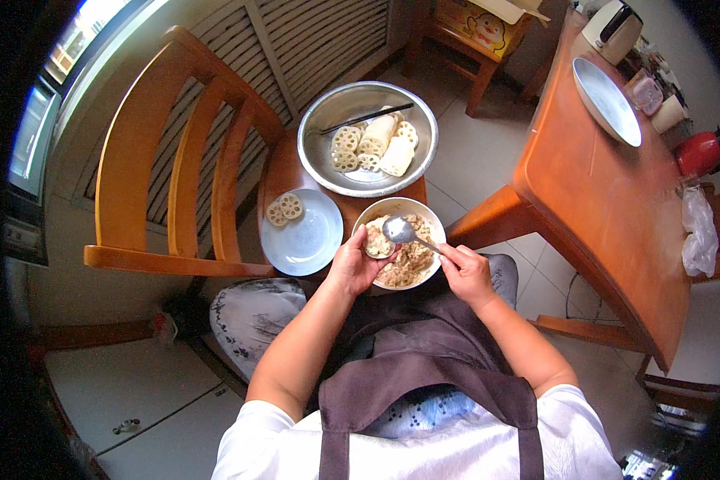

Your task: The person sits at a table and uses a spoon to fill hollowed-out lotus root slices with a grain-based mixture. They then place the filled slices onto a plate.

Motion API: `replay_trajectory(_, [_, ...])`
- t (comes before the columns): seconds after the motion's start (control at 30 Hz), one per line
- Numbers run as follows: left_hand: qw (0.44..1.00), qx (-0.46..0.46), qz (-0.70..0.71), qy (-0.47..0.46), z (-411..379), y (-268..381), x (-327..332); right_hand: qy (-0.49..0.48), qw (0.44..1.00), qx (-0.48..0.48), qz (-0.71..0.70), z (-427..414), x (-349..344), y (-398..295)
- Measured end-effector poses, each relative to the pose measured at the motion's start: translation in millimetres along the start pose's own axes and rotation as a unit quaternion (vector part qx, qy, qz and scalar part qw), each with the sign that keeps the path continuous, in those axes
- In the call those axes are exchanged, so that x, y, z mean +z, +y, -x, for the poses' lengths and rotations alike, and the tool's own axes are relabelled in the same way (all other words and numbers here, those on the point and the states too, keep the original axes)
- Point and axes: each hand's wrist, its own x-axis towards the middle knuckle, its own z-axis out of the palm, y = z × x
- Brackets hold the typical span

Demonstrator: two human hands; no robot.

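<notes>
My left hand [357,262] grips a lotus root slice topped with pale filling [377,243], held over a white bowl [435,223]. Minced filling [417,258] lies in that bowl. A metal spoon [399,230] is in my right hand [469,273], its bowl just above the topped slice. To the left, a light blue plate [303,240] carries a few lotus root slices [285,209] at its upper left. Beyond the bowl stands a steel basin [312,165] with cut lotus root [377,137] inside and dark chopsticks [369,117] resting in it.
The dishes stand on the seat of a wooden chair [222,255], its slatted back to the left. At the right is a wooden table [582,174] with a large shallow dish [606,102], an electric kettle [612,30] and a red container [701,153]. A plastic bag [699,231] hangs by its edge.
</notes>
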Motion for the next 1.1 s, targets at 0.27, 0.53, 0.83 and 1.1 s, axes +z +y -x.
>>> replay_trajectory(0.27, [1.0,0.002,0.005,-0.012,-2.3,2.0,-3.2,-0.039,0.998,-0.031,-0.03,2.8,-0.3,-2.1])
replay_trajectory(0.53, [0.998,0.037,0.043,-0.04,-6.8,0.7,-5.1,-0.054,0.998,-0.026,0.002,11.3,1.1,-1.9])
replay_trajectory(0.83, [0.997,0.041,0.047,-0.034,-7.8,1.5,-7.6,-0.051,0.999,-0.002,-0.013,11.6,0.6,0.7])
replay_trajectory(1.1, [0.998,0.024,0.029,-0.059,-4.1,2.6,-7.9,-0.163,0.972,0.159,-0.058,6.3,0.0,-2.7])
